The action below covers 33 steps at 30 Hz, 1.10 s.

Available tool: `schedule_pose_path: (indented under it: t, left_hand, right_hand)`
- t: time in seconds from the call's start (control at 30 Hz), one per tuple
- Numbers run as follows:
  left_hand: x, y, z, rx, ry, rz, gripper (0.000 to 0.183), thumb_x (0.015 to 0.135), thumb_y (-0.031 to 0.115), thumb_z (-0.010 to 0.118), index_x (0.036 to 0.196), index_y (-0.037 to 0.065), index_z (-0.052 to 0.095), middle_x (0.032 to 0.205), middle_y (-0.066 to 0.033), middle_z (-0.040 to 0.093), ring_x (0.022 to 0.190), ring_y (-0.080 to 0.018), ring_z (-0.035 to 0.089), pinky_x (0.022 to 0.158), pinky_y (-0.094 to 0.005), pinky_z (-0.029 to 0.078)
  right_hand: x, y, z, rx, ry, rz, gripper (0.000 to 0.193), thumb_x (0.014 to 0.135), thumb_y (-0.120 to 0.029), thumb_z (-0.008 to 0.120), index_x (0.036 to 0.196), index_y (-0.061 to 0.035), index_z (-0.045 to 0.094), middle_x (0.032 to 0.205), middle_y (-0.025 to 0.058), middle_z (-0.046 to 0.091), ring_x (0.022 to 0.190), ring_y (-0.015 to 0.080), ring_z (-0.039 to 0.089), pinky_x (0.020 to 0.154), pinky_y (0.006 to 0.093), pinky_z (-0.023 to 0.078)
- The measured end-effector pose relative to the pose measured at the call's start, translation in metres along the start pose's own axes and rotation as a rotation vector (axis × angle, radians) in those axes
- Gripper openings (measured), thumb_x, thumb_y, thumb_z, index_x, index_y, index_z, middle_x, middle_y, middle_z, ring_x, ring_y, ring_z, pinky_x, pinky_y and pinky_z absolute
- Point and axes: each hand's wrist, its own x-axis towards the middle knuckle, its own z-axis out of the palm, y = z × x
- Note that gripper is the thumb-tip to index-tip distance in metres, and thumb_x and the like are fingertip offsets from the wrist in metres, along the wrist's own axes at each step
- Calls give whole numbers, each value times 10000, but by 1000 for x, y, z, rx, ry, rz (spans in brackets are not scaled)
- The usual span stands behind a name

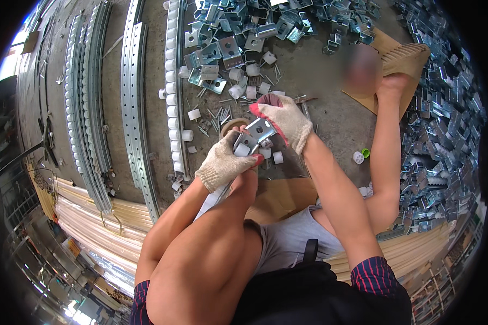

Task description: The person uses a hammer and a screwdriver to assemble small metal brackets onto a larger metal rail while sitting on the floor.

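Note:
My left hand [228,160], in a cream knit glove with red on the thumb tip, is closed round a bent metal bracket [261,129] with a round hole. A white plastic roller [242,149] sits by its thumb, against the bracket. Beneath the left wrist, a pale strip or rail [214,199] runs back along my raised leg. My right hand [287,120], in a cream glove with red-coated fingers, curls inward beside the bracket's upper right edge. Whatever its fingers hold is hidden. Between and beyond the hands lie loose rollers [194,114] and thin metal pins [220,115].
Loose brackets [230,47] heap up at the far side, and more [439,130] line the right. Punched metal rails [134,103] and a roller-fitted rail [172,103] lie to the left. Cardboard [284,196] is under my legs; a green ring [366,153] lies on the floor.

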Motion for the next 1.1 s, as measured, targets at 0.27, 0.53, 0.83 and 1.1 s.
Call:
schedule_pose_path:
  t: [0.27, 0.53, 0.83, 1.1]
  left_hand:
    - [-9, 4, 10, 205, 100, 118, 801, 720, 357, 918, 1369, 8, 604, 1165, -266, 735, 1109, -404, 728, 969, -459, 566]
    - [-8, -4, 13, 208, 160, 222, 783, 718, 264, 895, 1388, 11, 577, 1157, -235, 741, 1105, -393, 734, 967, -446, 561]
    - [-9, 6, 10, 151, 112, 210, 893, 705, 286, 923, 1455, 62, 493, 1218, -267, 713, 1154, -453, 697, 994, -495, 565]
    - [-11, 10, 12, 182, 148, 207, 843, 709, 275, 915, 1413, 67, 499, 1153, -265, 727, 1096, -471, 708, 939, -507, 577]
  right_hand:
    - [2, -8, 15, 25, -61, -15, 163, 1028, -170, 702, 906, -66, 735, 787, -23, 695, 680, 83, 676, 590, 276, 532]
    - [13, -11, 3, 19, -137, 80, 139, 1033, -222, 723, 1004, -87, 745, 777, -85, 626, 670, 8, 578, 595, 219, 467]
    - [25, -4, -3, 150, -233, 68, 121, 1032, -206, 733, 953, -115, 721, 795, -104, 630, 655, -13, 557, 587, 219, 473]
    - [25, -10, 5, -35, -258, -56, 225, 1046, -267, 724, 919, -82, 723, 768, -62, 657, 633, 37, 603, 548, 249, 483]
